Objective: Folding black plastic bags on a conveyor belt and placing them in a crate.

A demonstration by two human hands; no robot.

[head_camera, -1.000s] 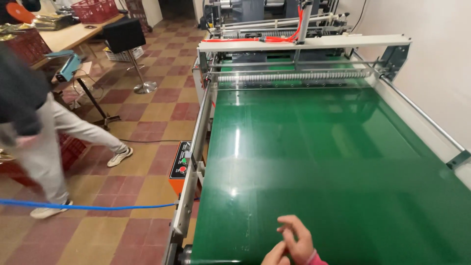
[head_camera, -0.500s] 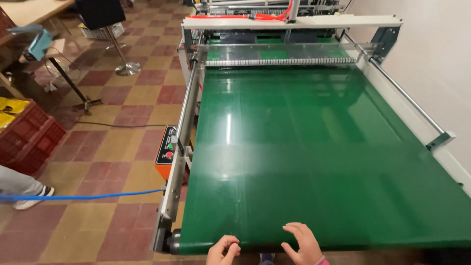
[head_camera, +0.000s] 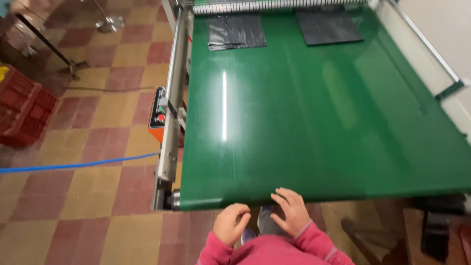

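Both hands sit at the near edge of the green conveyor belt (head_camera: 314, 122). Left hand (head_camera: 231, 223): grip loosely curled, empty. Right hand (head_camera: 290, 210): fingers spread, released, touching the belt edge. Two dark plastic sheets (head_camera: 236, 31) at the belt's far end: likely light, limp, slippery; take by an edge.

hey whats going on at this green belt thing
A person in pink sleeves stands at the near end of a wide green conveyor belt. The right hand rests with its fingers on the belt's front edge; the left hand, loosely curled, hangs just below that edge and holds nothing. Two flat dark plastic sheets lie side by side at the far end, well apart from both hands.
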